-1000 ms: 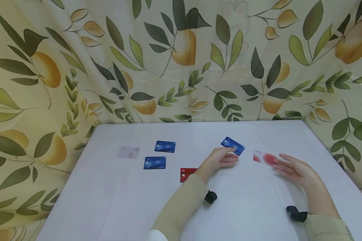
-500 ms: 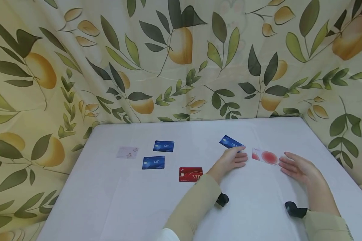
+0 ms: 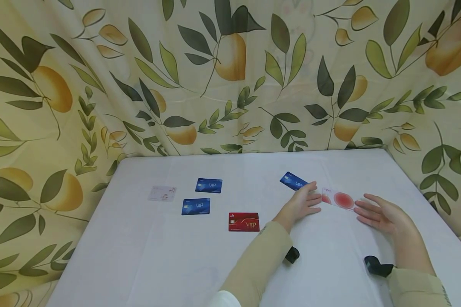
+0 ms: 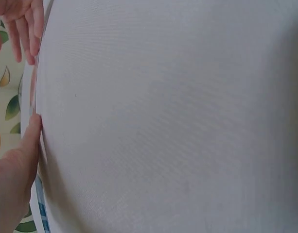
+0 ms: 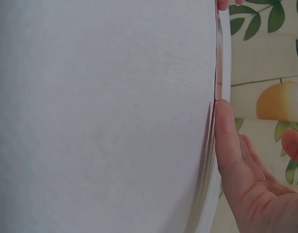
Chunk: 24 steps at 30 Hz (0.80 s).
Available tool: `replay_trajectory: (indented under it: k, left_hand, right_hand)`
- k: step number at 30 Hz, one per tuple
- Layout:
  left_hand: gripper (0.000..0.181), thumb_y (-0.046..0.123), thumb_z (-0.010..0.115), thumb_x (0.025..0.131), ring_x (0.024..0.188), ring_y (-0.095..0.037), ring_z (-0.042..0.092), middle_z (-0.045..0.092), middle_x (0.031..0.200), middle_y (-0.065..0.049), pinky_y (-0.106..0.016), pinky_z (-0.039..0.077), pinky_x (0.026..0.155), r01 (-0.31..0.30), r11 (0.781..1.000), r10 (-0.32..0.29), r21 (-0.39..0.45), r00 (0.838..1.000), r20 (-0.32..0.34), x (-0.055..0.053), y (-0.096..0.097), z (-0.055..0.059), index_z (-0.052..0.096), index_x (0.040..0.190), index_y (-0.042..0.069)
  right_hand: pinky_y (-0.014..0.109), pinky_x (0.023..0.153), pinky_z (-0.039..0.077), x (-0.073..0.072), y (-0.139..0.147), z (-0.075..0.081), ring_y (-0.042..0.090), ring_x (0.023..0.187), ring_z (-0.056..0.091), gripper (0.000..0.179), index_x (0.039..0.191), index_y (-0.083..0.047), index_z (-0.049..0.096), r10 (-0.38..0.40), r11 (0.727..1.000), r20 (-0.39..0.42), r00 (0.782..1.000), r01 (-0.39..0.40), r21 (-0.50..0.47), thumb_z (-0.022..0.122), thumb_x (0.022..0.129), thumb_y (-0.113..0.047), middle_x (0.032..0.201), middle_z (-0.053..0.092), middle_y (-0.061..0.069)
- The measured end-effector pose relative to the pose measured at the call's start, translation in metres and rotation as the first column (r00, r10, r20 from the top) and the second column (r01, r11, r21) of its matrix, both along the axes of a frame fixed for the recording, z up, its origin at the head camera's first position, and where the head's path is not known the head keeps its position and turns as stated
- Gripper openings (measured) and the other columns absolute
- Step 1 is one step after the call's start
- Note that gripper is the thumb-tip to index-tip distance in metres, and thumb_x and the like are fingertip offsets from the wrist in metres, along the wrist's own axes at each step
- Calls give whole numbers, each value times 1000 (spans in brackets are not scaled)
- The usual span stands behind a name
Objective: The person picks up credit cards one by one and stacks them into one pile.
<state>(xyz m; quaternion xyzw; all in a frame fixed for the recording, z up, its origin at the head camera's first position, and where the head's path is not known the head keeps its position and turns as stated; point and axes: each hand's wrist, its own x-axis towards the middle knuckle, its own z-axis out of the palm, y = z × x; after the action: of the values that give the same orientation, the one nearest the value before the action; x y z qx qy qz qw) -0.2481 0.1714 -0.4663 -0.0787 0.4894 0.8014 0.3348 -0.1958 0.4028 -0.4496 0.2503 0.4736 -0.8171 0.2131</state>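
In the head view, a white card with a red circle [image 3: 343,199] lies on the table between my two hands. My left hand [image 3: 300,205], fingers straight, has its fingertips right at the card's left end. At the opposite end are the extended fingertips of my right hand [image 3: 384,215]. Just beyond my left thumb lies a tilted blue VIP card [image 3: 292,180], its lower right corner hidden. The left wrist view has my left hand [image 4: 15,174] low against the tabletop, and the right wrist view catches my right hand [image 5: 243,170] with its fingers out along the table.
On the white-covered table [image 3: 169,256], a red VIP card [image 3: 243,222] lies left of my left forearm. Farther left are an upper blue card [image 3: 208,186], a lower blue card [image 3: 196,206] and a pale card [image 3: 162,193]. A fruit-patterned curtain [image 3: 238,102] hangs behind.
My left hand has moved right, from the tilted blue card to the left end of the white card. My right hand has drawn slightly right, uncovering the red circle. The red VIP card is now uncovered.
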Motion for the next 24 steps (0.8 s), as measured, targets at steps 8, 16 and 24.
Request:
replay_trajectory:
  k: [8, 16, 24]
  left_hand:
    - [59, 41, 50, 90, 121, -35, 45, 54, 122, -21, -56, 32, 101, 14, 999, -16, 34, 999, 48, -5, 1, -2, 43, 133, 0]
    - [56, 40, 51, 90, 117, -36, 48, 56, 118, -22, -56, 34, 100, -18, 999, 16, 28, 997, 74, -3, 1, 1, 48, 128, 0]
    - [55, 42, 50, 89, 114, -37, 50, 56, 116, -23, -56, 35, 99, -23, 999, 19, 30, 994, 110, -4, -4, 4, 51, 125, 0]
  right_hand:
    - [45, 88, 48, 0, 3, -2, 27, 87, 66, 40, 123, -33, 35, 6, 997, 1, 1000, -6, -74, 56, 89, -36, 86, 69, 5]
    - [46, 88, 48, -3, 5, -3, 30, 84, 66, 23, 109, -22, 48, -56, 988, 23, 998, 58, -143, 55, 90, -31, 83, 68, 11]
    - [41, 86, 51, -5, 2, -1, 27, 82, 66, 26, 76, -11, 68, -16, 991, 29, 999, 20, -134, 55, 91, -28, 82, 68, 11]
